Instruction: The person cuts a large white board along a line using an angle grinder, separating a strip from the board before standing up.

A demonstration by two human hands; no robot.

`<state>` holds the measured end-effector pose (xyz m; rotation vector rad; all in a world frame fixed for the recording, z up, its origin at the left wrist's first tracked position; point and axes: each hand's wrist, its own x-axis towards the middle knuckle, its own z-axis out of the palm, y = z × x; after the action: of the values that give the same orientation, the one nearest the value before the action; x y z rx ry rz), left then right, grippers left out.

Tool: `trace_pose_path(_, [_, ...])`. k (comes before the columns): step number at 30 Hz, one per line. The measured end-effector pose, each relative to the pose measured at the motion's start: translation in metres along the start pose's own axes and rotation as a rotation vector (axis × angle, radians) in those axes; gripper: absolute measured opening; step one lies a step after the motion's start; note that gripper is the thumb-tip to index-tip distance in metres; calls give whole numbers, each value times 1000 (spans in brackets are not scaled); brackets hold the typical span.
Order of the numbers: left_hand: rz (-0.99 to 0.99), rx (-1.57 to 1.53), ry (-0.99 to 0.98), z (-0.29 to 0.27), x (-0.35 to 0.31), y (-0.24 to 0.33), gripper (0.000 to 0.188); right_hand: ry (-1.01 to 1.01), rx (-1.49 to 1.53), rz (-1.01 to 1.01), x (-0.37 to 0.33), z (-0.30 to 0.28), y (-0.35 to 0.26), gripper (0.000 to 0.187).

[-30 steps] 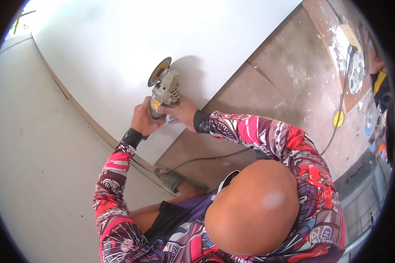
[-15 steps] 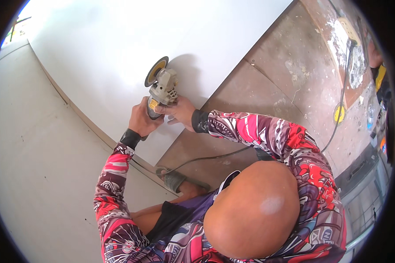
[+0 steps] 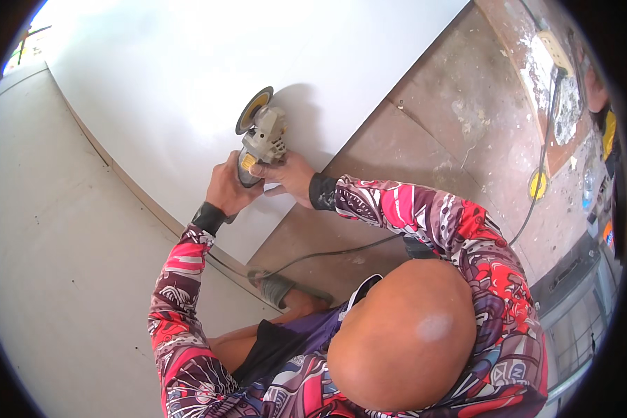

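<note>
Clock: centred on the pers.'s hands, 12 = straight ahead.
Grinder: pale angle grinder (image 3: 265, 139) just past the hands at 12, above a white sheet (image 3: 174, 111); long axis approx 7-to-1, yellow-and-dark disc (image 3: 251, 113) on its 11 side, slanted. Can't tell from here if disc touches sheet.
L hand: left hand (image 3: 231, 189) curled round rear grip; tool lies at its 1. Some fingers hidden.
R hand: right hand (image 3: 292, 177) gripping same end from the 4 side, thumb laid along it; tool at its 11. Both hands in contact, so neither's nearer.
Sheet edges: one runs 1-to-7, passing beneath R wrist; other bows 10-to-7 beside a pale panel (image 3: 63, 230). Corner nr 6.
Room: sheet spreads widest from disc twd 11–12; R edge much closer.
Cord: dark cord (image 3: 320, 252) crosses brown floor (image 3: 418, 139) at 5, nr a shoe (image 3: 277, 288) at 6.
Far R: socket block (image 3: 554, 54) at 2.
</note>
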<state>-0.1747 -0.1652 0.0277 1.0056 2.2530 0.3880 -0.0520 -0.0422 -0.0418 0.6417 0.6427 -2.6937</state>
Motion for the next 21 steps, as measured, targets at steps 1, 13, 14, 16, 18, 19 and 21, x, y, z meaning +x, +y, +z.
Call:
trace_pose_path(1, [3, 0, 1, 0, 1, 1, 44, -3, 7, -7, -1, -1, -1, 75])
trace_pose_path(13, [-10, 9, -10, -4, 7, 12, 43, -9, -20, -38, -1, -4, -8, 69])
trace_pose_path(14, [-13, 12, -8, -4, 6, 12, 43, -10, -22, -41, -1, -4, -9, 69])
trace_pose_path(16, [-16, 15, -4, -5, 5, 12, 42, -23, -23, -38, -1, -4, -9, 68])
trace_pose_path(18, [-17, -6, -11, -6, 5, 13, 43, -23, -34, -46, 0, -4, -9, 68])
trace_pose_path(19, [-14, -7, -7, -5, 5, 12, 43, -21, -43, -52, 0, -4, -9, 68])
trace_pose_path(21, [5, 23, 12, -4, 5, 14, 44, -19, -55, -75, -1, -4, -10, 67])
